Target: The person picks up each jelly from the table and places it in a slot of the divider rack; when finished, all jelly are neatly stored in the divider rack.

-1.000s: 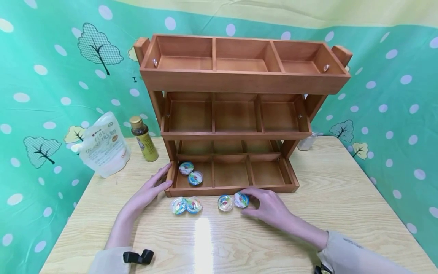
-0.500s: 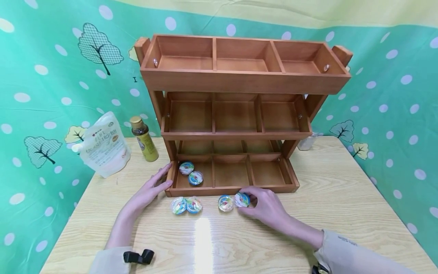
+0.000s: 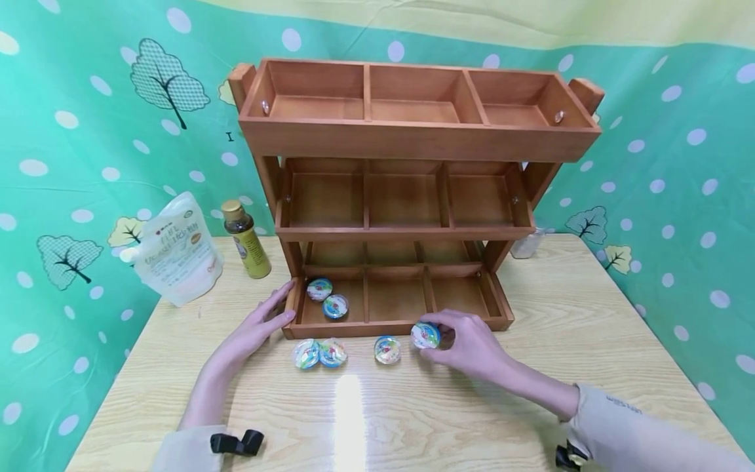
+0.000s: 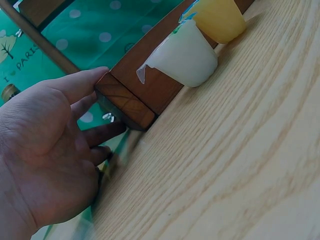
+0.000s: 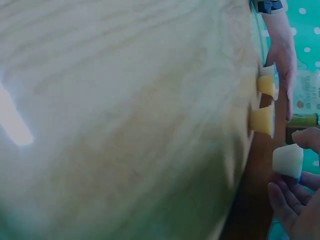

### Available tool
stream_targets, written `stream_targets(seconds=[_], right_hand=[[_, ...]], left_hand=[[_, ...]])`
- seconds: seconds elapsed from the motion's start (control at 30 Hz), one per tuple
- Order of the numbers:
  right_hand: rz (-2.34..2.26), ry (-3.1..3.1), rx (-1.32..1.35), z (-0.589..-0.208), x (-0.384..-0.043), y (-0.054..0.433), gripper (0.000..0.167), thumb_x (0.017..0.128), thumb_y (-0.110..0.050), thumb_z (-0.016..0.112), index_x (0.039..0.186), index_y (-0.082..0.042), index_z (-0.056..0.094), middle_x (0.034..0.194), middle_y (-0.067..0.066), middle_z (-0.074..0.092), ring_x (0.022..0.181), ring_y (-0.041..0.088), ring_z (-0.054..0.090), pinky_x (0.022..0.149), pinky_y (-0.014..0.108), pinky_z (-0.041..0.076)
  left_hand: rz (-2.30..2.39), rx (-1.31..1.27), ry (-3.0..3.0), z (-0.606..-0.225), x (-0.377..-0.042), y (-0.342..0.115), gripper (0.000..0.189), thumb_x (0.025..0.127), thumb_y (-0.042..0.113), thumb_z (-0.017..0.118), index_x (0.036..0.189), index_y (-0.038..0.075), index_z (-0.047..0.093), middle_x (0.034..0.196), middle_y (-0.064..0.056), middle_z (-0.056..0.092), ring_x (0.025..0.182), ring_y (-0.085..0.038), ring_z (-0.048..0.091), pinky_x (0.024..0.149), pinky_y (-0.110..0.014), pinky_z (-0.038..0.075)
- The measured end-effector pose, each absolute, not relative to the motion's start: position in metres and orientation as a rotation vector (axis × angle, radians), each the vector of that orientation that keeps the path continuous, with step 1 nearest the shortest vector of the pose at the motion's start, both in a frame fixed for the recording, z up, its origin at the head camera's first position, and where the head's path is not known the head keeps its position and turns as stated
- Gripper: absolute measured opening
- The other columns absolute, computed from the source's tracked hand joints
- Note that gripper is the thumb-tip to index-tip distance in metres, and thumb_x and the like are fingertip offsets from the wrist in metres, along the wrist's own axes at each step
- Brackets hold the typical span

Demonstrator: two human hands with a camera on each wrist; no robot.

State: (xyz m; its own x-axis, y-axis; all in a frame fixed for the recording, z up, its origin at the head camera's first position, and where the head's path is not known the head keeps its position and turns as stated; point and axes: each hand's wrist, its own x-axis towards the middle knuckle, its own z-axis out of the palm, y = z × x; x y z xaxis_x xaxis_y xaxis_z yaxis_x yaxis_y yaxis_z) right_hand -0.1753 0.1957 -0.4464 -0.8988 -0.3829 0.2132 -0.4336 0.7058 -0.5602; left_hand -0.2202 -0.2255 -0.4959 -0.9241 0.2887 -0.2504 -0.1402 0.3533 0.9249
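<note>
My right hand point(image 3: 474, 347) pinches a small jelly cup point(image 3: 425, 335) with a blue printed lid between thumb and fingers, at the front edge of the wooden rack's bottom tray point(image 3: 413, 328). In the right wrist view, this cup point(image 5: 288, 161) is whitish and raised off the table. My left hand point(image 3: 250, 337) rests against the tray's left end, its thumb at the front corner point(image 4: 127, 102). Two jelly cups point(image 3: 335, 306) sit in the tray's left compartment. On the table before it stand a touching pair of cups point(image 3: 320, 354) and a single yellowish cup point(image 3: 387, 350).
The rack's upper tiers point(image 3: 421, 141) overhang the bottom tray, each split by dividers. A white spouted pouch point(image 3: 177, 252) and a gold-capped bottle point(image 3: 248, 242) stand at left. A clear jar point(image 3: 527, 245) stands behind the rack's right side.
My right hand has lifted the jelly cup from beside the single yellowish cup and shifted it slightly right, toward the tray's front edge. The left hand stays in place.
</note>
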Motion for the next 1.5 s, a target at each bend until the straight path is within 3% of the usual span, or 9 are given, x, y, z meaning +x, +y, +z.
stream_targets(seconds=[0.3,0.5,0.9,1.17,1.5], right_hand=[[1.126,-2.749,0.712,-0.416,-0.202,0.194,0.05,0.078,-0.021,0.091,0.124,-0.014,0.074,0.104,-0.002,0.074,0.081,0.011,0.069,0.071,0.032,0.061],[1.21,-2.756,0.646,-0.408,-0.228,0.19,0.048,0.079,-0.025,0.09,0.124,-0.017,0.074,0.103,-0.001,0.075,0.081,0.011,0.068,0.071,0.025,0.058],[1.401,-2.83,0.489,-0.431,-0.274,0.166,0.048,0.083,-0.03,0.087,0.127,-0.017,0.073,0.104,0.006,0.077,0.091,0.019,0.071,0.075,0.028,0.059],[1.328,-2.848,0.506,-0.448,-0.285,0.148,0.05,0.082,-0.029,0.087,0.127,-0.015,0.072,0.106,0.006,0.077,0.095,0.019,0.07,0.076,0.027,0.057],[1.146,-2.89,0.569,-0.463,-0.287,0.129,0.05,0.082,-0.029,0.088,0.127,-0.016,0.073,0.107,0.004,0.078,0.094,0.016,0.07,0.081,0.032,0.058]], left_hand=[[1.588,0.139,2.259,-0.496,-0.222,-0.225,0.071,0.105,0.048,0.053,0.165,0.038,0.016,0.176,-0.006,0.004,0.161,-0.043,-0.009,0.12,-0.078,0.002],[1.589,0.127,2.26,-0.494,-0.221,-0.226,0.07,0.105,0.048,0.053,0.165,0.041,0.017,0.176,-0.006,0.003,0.161,-0.043,-0.011,0.12,-0.079,0.001],[1.58,0.11,2.261,-0.495,-0.221,-0.227,0.07,0.105,0.049,0.054,0.164,0.041,0.018,0.176,-0.005,0.003,0.159,-0.043,-0.018,0.118,-0.08,-0.004],[1.586,0.121,2.254,-0.495,-0.221,-0.225,0.07,0.105,0.049,0.054,0.164,0.041,0.017,0.176,-0.006,0.003,0.161,-0.043,-0.012,0.119,-0.08,0.002],[1.584,0.125,2.256,-0.494,-0.221,-0.225,0.071,0.105,0.048,0.054,0.164,0.041,0.017,0.176,-0.007,0.001,0.16,-0.044,-0.013,0.119,-0.079,0.001]])
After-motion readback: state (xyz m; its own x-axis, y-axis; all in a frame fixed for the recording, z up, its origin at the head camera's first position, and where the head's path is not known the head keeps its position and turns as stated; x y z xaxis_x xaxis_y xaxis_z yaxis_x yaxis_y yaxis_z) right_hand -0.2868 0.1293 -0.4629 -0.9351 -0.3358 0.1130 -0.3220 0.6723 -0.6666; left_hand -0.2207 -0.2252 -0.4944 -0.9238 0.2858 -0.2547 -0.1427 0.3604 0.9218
